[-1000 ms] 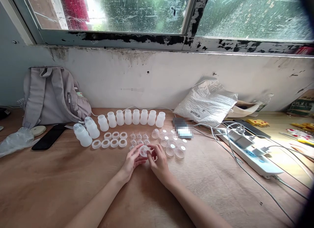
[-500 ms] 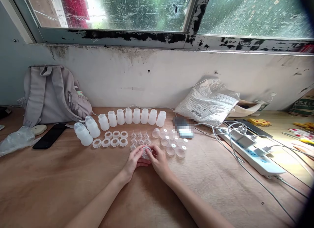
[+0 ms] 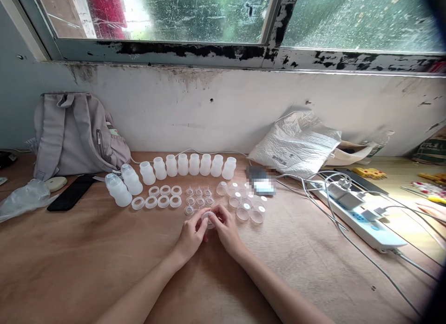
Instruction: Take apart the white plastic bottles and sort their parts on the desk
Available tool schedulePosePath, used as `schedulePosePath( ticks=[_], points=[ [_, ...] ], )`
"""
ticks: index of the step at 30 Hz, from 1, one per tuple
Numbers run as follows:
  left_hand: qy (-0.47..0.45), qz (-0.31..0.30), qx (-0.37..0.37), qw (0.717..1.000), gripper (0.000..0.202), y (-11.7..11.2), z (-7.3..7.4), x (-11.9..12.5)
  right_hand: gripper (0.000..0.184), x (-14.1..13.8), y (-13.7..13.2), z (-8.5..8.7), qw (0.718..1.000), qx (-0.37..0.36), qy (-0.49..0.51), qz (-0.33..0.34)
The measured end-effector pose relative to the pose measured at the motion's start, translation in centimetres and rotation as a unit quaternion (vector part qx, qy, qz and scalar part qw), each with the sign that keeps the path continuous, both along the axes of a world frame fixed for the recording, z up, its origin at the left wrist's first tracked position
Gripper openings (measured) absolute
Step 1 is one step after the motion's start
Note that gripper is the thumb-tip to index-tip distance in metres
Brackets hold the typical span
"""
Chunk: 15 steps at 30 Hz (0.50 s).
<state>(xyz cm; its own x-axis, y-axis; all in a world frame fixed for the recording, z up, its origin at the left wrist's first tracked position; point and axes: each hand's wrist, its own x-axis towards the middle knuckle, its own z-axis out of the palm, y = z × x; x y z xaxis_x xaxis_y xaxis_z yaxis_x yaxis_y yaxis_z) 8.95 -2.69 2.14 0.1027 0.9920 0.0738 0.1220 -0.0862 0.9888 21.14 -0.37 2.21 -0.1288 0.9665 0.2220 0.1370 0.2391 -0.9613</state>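
My left hand (image 3: 193, 232) and my right hand (image 3: 225, 227) are closed together on a translucent bottle ring (image 3: 210, 224), fingers and thumbs round its edge. Fingers cover much of it, so whether a nipple sits inside is unclear. Just behind my hands are several clear bottle nipples (image 3: 189, 210). Farther left, white bottle rings (image 3: 151, 202) lie in two rows. Clear domed caps (image 3: 257, 216) are grouped to the right of my right hand. Frosted baby bottles (image 3: 183, 165) stand in a line at the back, and two capped bottles (image 3: 118, 190) are at its left end.
On the left are a grey backpack (image 3: 69, 133), a black phone (image 3: 71, 193) and a clear plastic bag (image 3: 26, 197). To the right, a white power strip (image 3: 362, 226) with plugs and trailing cables lies near a silver padded mailer (image 3: 296, 145).
The bottle ring has been tilted between my hands and shows less of its face. My left thumb and fingers have shifted along its edge.
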Motion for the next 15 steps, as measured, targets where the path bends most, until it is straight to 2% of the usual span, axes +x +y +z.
schedulePosePath(
  ticks=[4,7,15],
  points=[
    [-0.038,-0.023,-0.005,0.999,0.044,-0.1,0.0,0.2,0.016,0.1,0.4,-0.5,0.999,-0.024,0.035,-0.007],
    [-0.042,-0.025,0.004,0.999,0.043,-0.1,0.3,0.1,0.020,0.3,0.8,-0.8,0.996,-0.060,0.062,0.019],
    [0.030,-0.025,0.043,0.998,0.043,0.0,0.4,-0.4,0.023,0.3,1.3,-1.0,0.983,-0.120,0.110,0.082]
  ],
)
